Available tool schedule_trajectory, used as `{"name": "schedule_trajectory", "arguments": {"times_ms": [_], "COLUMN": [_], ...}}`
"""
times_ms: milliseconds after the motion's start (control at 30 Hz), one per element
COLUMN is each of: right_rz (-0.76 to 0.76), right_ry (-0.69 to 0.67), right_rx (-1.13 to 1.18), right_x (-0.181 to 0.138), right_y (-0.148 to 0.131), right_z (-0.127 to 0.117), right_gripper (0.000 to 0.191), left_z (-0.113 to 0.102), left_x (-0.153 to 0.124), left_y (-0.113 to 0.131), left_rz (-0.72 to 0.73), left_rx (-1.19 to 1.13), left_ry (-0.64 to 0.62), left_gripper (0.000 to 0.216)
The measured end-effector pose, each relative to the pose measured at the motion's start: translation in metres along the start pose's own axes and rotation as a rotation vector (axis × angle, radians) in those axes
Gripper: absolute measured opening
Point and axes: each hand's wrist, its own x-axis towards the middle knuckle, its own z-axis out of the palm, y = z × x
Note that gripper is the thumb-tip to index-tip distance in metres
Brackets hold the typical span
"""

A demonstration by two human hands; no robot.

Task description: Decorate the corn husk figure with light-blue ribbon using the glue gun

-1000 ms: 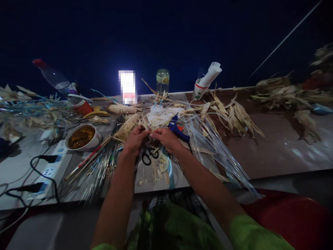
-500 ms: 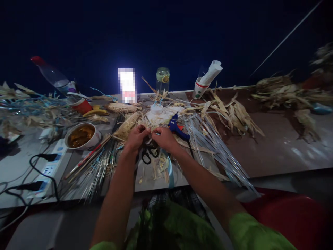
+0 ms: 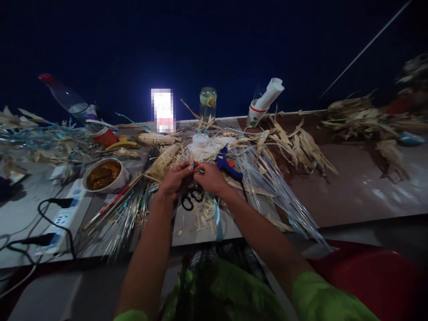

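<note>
Above the middle of the table my left hand (image 3: pixel 175 178) pinches a small tuft of dried corn husk (image 3: pixel 190 157), its pale tips pointing up and a bit of blue at its base. Close against it, my right hand (image 3: pixel 212 177) is closed with blue showing at its fingertips. A light blue ribbon (image 3: pixel 219 223) hangs below that hand to the table's front edge; it looks like the same material. Black-handled scissors (image 3: pixel 187 203) lie under my hands. Just beyond my right hand rests a blue glue gun (image 3: pixel 227 162).
Clear thin rods (image 3: pixel 284 196) lie at right, near husks (image 3: pixel 301 149). At left stand a bowl of brown liquid (image 3: pixel 106 174) and a power strip (image 3: pixel 65 218) with cables. Corn cobs (image 3: pixel 165 160), a lit blurred screen (image 3: pixel 162 109), a jar (image 3: pixel 207 102) and a paper cup (image 3: pixel 256 113) are behind.
My left fingers have shifted slightly around the husk tuft, and more blue shows at the fingertips of both hands. The things on the table have stayed in place.
</note>
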Motion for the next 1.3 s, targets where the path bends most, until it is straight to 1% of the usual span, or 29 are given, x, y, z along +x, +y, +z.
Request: {"name": "schedule_trajectory", "arguments": {"times_ms": [67, 100, 167, 233, 300, 467, 567, 633, 700, 767, 833, 900, 1033, 1167, 1300], "right_rz": [0.053, 0.071, 0.075, 0.051, 0.029, 0.015, 0.019, 0.031, 0.037, 0.021, 0.001, -0.003, 0.041, 0.068, 0.039], "right_ry": [-0.058, -0.089, -0.132, -0.132, -0.097, 0.029, 0.065, 0.045, 0.004, -0.024, -0.014, 0.009, 0.008, 0.012, -0.011], "right_rx": [0.134, 0.207, 0.335, 0.38, 0.323, -0.001, -0.103, -0.092, -0.016, 0.087, 0.154, 0.169, 0.132, 0.003, -0.021], "right_x": [0.002, 0.003, 0.005, 0.006, 0.007, 0.005, 0.003, 0.003, 0.003, 0.005, 0.008, 0.01, 0.01, 0.007, 0.006], "right_y": [0.003, 0.004, 0.008, 0.01, 0.01, 0.003, 0.0, 0.0, 0.001, 0.004, 0.009, 0.013, 0.012, 0.005, 0.001], "right_z": [-0.002, -0.002, -0.001, -0.001, -0.002, -0.006, -0.007, -0.008, -0.008, -0.008, -0.007, -0.006, -0.005, -0.005, -0.004], "right_gripper": [0.017, 0.019, 0.021, 0.019, 0.017, 0.012, 0.01, 0.01, 0.011, 0.019, 0.028, 0.031, 0.022, 0.012, 0.01], "left_z": [0.0, -0.001, -0.003, -0.005, -0.007, -0.008, -0.006, -0.006, -0.006, -0.006, -0.005, -0.005, -0.003, -0.001, -0.001], "left_x": [-0.002, -0.002, -0.002, 0.0, 0.002, 0.006, 0.007, 0.007, 0.007, 0.007, 0.006, 0.005, 0.005, 0.007, 0.008], "left_y": [0.001, 0.001, 0.0, -0.002, -0.004, -0.008, -0.008, -0.008, -0.007, -0.006, -0.006, -0.006, -0.005, -0.004, -0.005], "left_rz": [0.011, 0.013, 0.02, 0.034, 0.049, 0.066, 0.104, 0.125, 0.131, 0.125, 0.125, 0.137, 0.159, 0.173, 0.175], "left_rx": [-0.003, 0.0, 0.005, 0.02, 0.041, 0.157, 0.25, 0.285, 0.296, 0.286, 0.279, 0.297, 0.361, 0.42, 0.343], "left_ry": [-0.047, -0.051, -0.044, -0.032, -0.017, -0.001, 0.013, 0.037, 0.073, 0.106, 0.131, 0.146, 0.187, 0.302, 0.359], "left_gripper": [0.031, 0.029, 0.029, 0.031, 0.033, 0.037, 0.035, 0.033, 0.033, 0.033, 0.032, 0.029, 0.023, 0.02, 0.017]}}
